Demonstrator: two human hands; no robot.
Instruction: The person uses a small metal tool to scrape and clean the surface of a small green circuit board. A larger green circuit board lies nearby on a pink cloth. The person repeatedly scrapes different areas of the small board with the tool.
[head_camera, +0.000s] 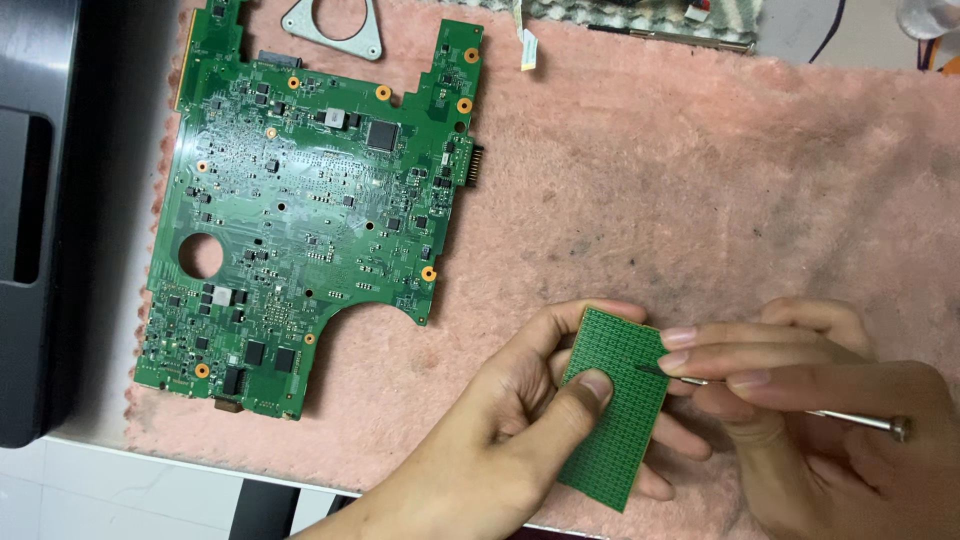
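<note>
Small green perforated board (612, 405) sits lower centre-right of the frame, lifted off the pink fuzzy mat (700, 180) and tilted.

Left hand (500, 430) comes in from the bottom edge and is clamped on it: thumb pressed on the face near the middle, fingers wrapped behind, tips showing along the board's right edge and top corner.

Right hand (820, 420) comes in from lower right, pinched around thin metal tweezers (780, 400). Tweezer tips meet the board's right edge, just below the upper right corner. Butt end sticks out toward the right of the frame.

Key relation: the board's long axis runs from upper right to lower left, steep, nearly vertical in frame. The tweezers lie close to horizontal, tips pointing left, so they cross the board's long axis at roughly a right angle. Board is directly left of the right hand and already in the left, so left is the nearer hand.

Large green circuit board (310, 200) lies flat on the mat, upper left, well apart from both hands. Metal bracket (335, 30) at top edge above it. Dark case (35, 200) along the left edge.
</note>
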